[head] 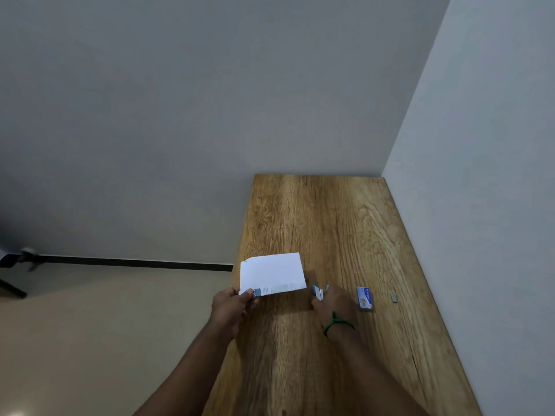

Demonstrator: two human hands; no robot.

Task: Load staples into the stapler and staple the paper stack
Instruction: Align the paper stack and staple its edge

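The left hand [228, 307] pinches the near left corner of the paper stack [271, 273], its grip closed on the printed edge, so the sheets extend away from it over the worktop [324, 217]. The right hand [333, 304] (a green band [338, 322] circles its wrist) curls its grip around the blue stapler [318, 292], resting on the wood. Just right of that grip lies the staple box [364, 298], and farther right a small staple strip [394, 298].

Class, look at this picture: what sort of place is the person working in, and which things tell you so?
Probably a plain indoor room, perhaps a home or office corner: a wooden table pushed against bare walls, a tiled floor with dark skirting.
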